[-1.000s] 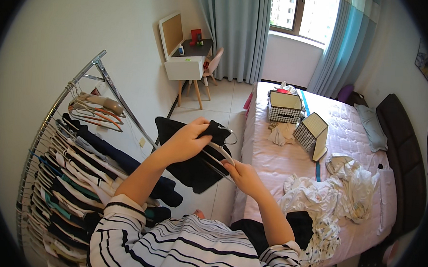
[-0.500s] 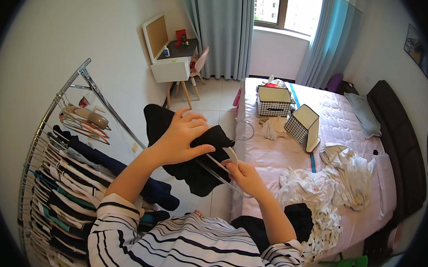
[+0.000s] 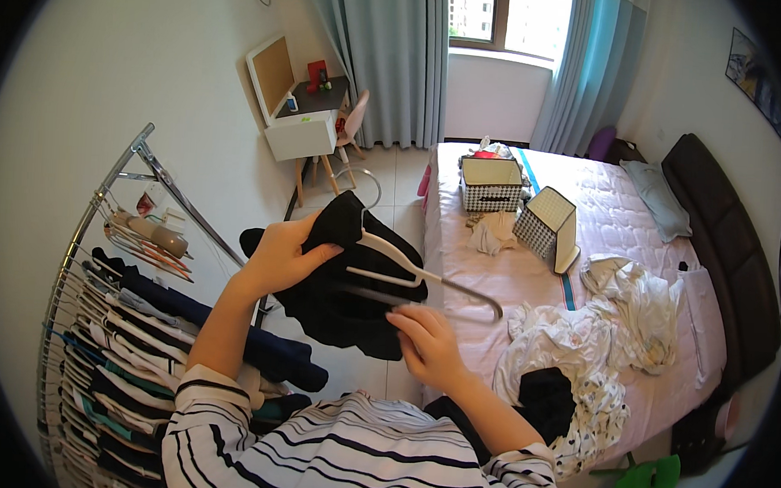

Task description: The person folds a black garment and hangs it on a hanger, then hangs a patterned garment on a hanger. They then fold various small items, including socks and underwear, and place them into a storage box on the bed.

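Note:
A black garment (image 3: 334, 307) hangs from my left hand (image 3: 286, 254), whose thumb presses on its front while the other fingers are partly hidden by the cloth. A white hanger (image 3: 394, 253) with a metal hook is partly inside the garment's opening; one arm of it sticks out to the right, over the bed side. My right hand (image 3: 431, 345) is below that free arm, its fingers drawn together at the garment's right edge. The hanger's lower bar is blurred by motion.
On the left stands a metal clothes rack (image 3: 76, 254) full of hung clothes. The bed (image 3: 468, 283) at right bears two patterned storage boxes (image 3: 490, 196) and heaped white clothes (image 3: 638, 319). A white desk (image 3: 299, 138) and pink chair stand at the back. A green stool (image 3: 647, 483) is lower right.
My right hand has let go of the hanger and moved down to the garment's edge. The hanger has turned, its hook now pointing up. My left hand has shifted slightly left and lower.

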The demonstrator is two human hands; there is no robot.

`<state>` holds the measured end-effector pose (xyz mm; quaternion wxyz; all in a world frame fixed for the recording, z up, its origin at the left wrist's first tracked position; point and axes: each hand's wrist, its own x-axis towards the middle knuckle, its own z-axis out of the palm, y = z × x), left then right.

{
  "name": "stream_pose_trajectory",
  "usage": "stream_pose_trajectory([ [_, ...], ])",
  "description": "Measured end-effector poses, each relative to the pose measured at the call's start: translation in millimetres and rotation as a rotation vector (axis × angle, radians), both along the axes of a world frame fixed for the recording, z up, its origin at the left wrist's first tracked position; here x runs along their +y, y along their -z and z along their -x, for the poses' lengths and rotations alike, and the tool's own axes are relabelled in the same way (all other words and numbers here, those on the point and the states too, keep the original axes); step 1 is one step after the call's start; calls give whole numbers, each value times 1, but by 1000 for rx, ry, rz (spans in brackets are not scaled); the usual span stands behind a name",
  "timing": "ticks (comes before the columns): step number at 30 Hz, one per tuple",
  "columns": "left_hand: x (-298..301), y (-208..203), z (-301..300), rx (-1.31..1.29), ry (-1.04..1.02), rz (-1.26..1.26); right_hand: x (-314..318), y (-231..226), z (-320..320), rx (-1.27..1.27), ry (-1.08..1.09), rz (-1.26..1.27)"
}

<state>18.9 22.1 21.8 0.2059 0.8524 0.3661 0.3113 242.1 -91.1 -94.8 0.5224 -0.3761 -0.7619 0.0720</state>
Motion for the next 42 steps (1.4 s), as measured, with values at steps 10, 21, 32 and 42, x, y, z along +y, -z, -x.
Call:
stream_pose_trajectory([
  [10,-17,-3,21,-129,67,63,31,54,10,-519,-74,474],
  [21,-22,7,61,165,-213,-49,36,23,-78,-388,243,337],
  [32,-25,25,25,78,-34,41,30,-39,-34,31,-34,123],
  [42,-27,23,5,-92,-23,11,22,-35,-45,-42,100,432],
])
